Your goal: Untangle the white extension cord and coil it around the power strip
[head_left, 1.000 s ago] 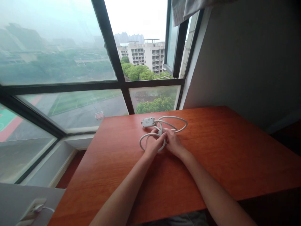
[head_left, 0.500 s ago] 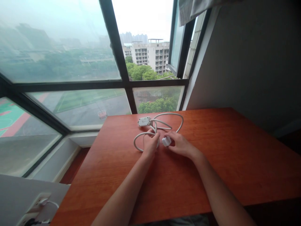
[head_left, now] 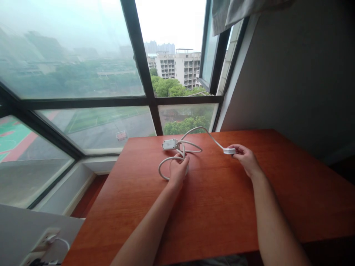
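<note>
A white cable (head_left: 166, 162) lies looped on the reddish-brown wooden table (head_left: 222, 207), joined to a small white socket block (head_left: 169, 144) near the far edge. My left hand (head_left: 178, 170) rests on the loops, fingers closed on the cable. My right hand (head_left: 246, 159) is out to the right, pinching the white plug (head_left: 229, 150) at the cable's end. The cable rises from the coil in an arc to the plug, lifted off the table.
A large window with dark frames (head_left: 144, 81) stands behind and left of the table. A grey wall (head_left: 291, 74) borders the right. At the lower left, a white wall socket (head_left: 44, 240) holds a plugged-in cord. Cloth (head_left: 235, 11) hangs at the top.
My right hand has drawn the plug out of the coil and carried it right, pulling a length of cable free. My left hand has stayed on the loops.
</note>
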### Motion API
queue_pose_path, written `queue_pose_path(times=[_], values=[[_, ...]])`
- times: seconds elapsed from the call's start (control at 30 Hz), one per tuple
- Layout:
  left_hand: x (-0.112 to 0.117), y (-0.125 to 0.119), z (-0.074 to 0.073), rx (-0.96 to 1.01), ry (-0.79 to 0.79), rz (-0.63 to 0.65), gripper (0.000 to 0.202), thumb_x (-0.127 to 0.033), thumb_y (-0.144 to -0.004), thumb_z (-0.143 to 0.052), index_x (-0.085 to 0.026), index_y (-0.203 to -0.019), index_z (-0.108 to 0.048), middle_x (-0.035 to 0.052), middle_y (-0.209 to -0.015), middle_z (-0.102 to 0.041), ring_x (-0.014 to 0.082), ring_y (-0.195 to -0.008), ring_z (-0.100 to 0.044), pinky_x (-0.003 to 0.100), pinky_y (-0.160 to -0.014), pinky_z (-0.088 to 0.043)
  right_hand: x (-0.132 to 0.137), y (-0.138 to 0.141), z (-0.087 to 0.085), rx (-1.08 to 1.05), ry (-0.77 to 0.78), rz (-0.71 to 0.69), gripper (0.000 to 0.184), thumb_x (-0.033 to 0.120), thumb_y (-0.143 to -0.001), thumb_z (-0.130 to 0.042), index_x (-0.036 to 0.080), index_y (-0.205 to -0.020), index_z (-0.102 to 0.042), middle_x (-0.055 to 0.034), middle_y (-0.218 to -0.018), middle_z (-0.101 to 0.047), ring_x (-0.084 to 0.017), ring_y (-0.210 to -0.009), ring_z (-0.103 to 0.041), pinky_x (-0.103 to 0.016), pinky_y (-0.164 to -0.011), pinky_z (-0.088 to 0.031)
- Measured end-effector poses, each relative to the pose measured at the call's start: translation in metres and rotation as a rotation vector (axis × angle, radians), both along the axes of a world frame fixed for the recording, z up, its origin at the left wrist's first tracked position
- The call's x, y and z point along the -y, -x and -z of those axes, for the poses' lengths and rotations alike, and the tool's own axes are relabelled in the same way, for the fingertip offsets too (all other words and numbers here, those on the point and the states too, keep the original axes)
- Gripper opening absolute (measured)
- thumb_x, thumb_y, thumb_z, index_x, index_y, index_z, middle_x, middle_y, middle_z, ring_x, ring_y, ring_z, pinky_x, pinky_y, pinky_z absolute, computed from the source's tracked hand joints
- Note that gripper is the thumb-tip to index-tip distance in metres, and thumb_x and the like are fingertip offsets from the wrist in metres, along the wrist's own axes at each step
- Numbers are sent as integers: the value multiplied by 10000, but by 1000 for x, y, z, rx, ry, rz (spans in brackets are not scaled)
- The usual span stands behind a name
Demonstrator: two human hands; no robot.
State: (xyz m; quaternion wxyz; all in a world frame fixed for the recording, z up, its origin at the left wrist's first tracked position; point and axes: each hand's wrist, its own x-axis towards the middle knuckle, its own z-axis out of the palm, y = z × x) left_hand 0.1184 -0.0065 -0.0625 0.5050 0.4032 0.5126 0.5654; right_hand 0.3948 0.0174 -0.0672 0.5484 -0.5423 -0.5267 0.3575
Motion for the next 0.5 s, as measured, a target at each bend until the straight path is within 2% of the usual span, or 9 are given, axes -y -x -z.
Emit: queue_pose_path(times=[0.17,0.37,0.5], values=[[0,1,-1,-12,1,8,342,-375,-676,-718,-138,-908,-634,-2,-668,-605,102,-565,-542,206,-562,-412,-6,-23,22,259,5,-10,290,242,-689,-597,172,-941,-720,-97,-1009,-726,-246,-949,-665,-404,-919,-481],[4,7,-5,-49,27,78,351,-384,-671,-735,-141,-909,-650,9,-645,-615,135,-590,-583,238,-592,-452,-8,-43,38,390,-37,-21,356,163,-675,-525,178,-969,-725,-106,-1103,-694,-235,-1026,-646,-346,-892,-507],[7,9,-8,-75,41,100,346,-374,-674,-730,-135,-912,-653,19,-653,-622,161,-631,-610,248,-598,-471,-8,-43,37,503,-26,36,393,125,-656,-502,182,-970,-732,-95,-1072,-707,-231,-1013,-649,-338,-899,-498]])
